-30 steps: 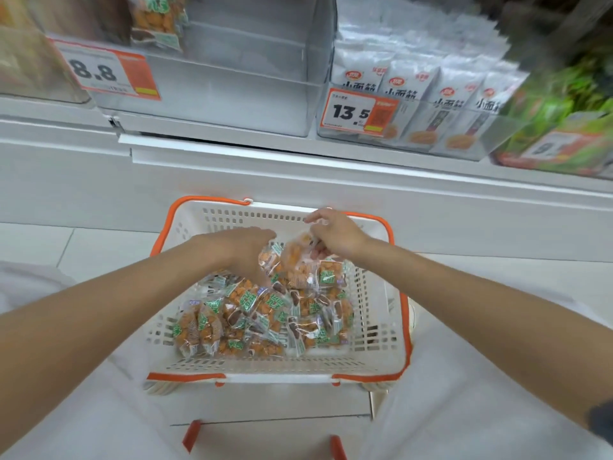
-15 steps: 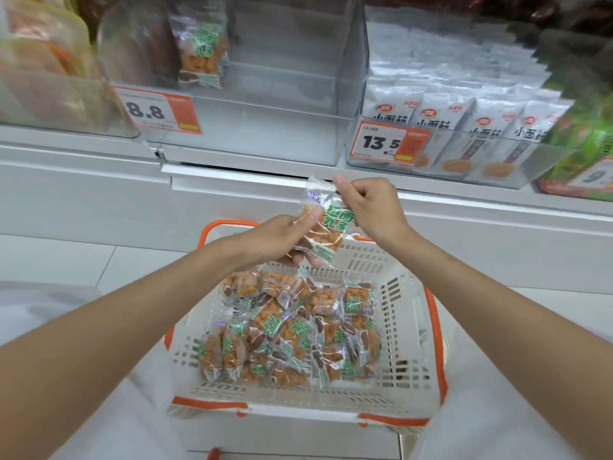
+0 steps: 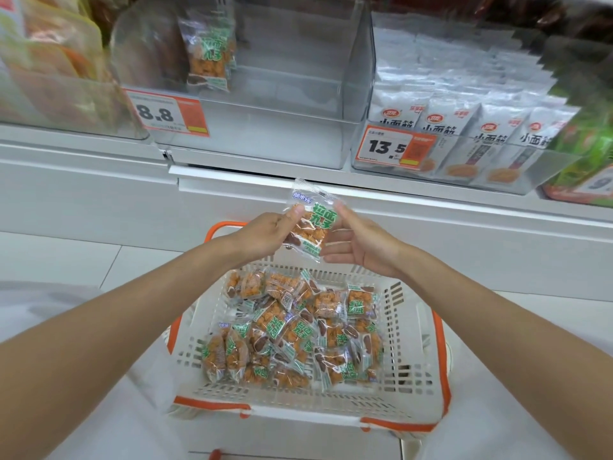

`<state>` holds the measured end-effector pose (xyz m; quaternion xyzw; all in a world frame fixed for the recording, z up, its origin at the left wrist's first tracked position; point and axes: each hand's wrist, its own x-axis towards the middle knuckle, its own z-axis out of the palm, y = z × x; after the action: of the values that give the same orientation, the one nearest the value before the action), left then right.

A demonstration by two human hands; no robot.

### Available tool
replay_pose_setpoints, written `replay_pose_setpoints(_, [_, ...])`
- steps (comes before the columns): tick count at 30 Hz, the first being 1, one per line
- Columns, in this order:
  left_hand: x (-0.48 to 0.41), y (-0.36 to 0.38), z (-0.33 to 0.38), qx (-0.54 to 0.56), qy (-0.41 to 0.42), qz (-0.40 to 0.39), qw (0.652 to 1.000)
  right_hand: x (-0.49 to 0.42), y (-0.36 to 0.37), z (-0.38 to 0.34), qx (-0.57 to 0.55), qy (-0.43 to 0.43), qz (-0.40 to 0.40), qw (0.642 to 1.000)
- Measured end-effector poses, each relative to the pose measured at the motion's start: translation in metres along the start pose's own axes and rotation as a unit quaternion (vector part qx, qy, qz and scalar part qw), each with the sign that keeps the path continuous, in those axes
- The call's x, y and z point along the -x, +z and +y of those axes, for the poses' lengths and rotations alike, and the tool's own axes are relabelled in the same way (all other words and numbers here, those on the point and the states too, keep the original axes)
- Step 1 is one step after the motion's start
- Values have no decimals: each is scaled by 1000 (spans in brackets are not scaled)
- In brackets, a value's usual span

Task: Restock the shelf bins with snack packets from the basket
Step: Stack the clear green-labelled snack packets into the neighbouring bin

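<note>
Above the far rim of the basket [image 3: 409, 330], just below the shelf edge, one snack packet [image 3: 311, 224] is held up in the air between the two hands. The left hand [image 3: 265, 234] pinches its left edge, with the thumb on the front face and the other fingers curled behind. The right hand [image 3: 365, 247] is relaxed and open: its fingers are nearly straight beside and under the packet, and only the thumb tip touches the upper right edge. I do not see it closing on the packet.

The step in hand, as I judge it, is the carrying of one packet from the basket up to the shelf. The matching place seems to be the clear bin [image 3: 265, 141] with the 8.8 price tag [image 3: 166, 112]. One same-looking packet [image 3: 209, 58] stands at its back left and the rest of this bin looks empty. The bin to the right holds white packets [image 3: 464, 124] of another product, so it is not the target.

The next move calls for lifting the packet over the front wall of the clear bin and setting it inside, probably upright with the printed face forward. Many orange-and-green packets [image 3: 292, 333] lie in a loose heap in the basket, so the task looks far from finished.
</note>
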<state>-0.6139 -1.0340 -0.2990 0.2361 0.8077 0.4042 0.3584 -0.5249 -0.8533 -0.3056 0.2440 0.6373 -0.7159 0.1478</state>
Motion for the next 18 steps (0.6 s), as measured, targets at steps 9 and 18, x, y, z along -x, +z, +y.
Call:
replay_pose_setpoints(9, [-1,-17,4,182,20,160,970,-2,16,-12,-12,-52,-22,998])
replay_pose_setpoints(18, [-4,-80,49,163,134,321,923,-5,45,-91,165,-260,133,942])
